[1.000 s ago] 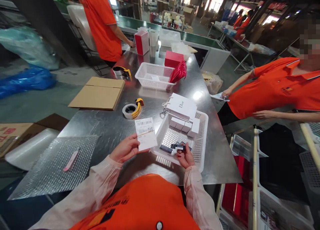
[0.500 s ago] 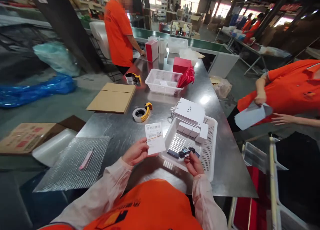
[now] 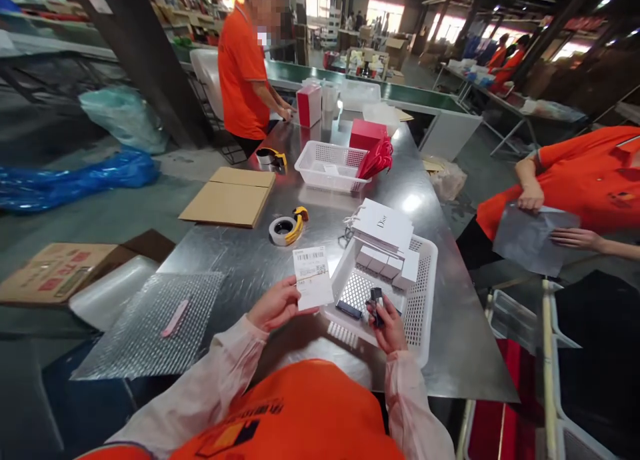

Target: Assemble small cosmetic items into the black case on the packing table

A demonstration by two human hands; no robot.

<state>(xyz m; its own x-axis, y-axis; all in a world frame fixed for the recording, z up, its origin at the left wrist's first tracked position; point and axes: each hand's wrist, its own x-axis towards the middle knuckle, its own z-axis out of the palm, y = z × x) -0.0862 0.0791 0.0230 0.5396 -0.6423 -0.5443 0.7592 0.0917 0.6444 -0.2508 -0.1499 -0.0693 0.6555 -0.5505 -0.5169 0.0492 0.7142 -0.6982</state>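
My left hand (image 3: 277,305) holds a white paper slip (image 3: 312,277) with a barcode upright over the steel table (image 3: 240,250). My right hand (image 3: 388,325) grips a small black box (image 3: 376,301), turned on end, just above the near side of a white plastic basket (image 3: 423,293). Inside the basket lie another dark flat box (image 3: 349,309), several small white boxes (image 3: 385,265) and a white Dior paper bag (image 3: 384,224) resting across its far rim.
A sheet of bubble wrap (image 3: 150,323) with a pink strip (image 3: 175,318) lies at the left. A tape dispenser (image 3: 287,227), flat cardboard (image 3: 231,196), a second white basket (image 3: 329,165) and red bags (image 3: 373,147) sit farther up. People in orange shirts stand at the far end (image 3: 243,63) and right (image 3: 590,180).
My right hand has turned the black box from lying flat to standing on end. The person at the right now holds a grey sheet lower. The view has shifted slightly.
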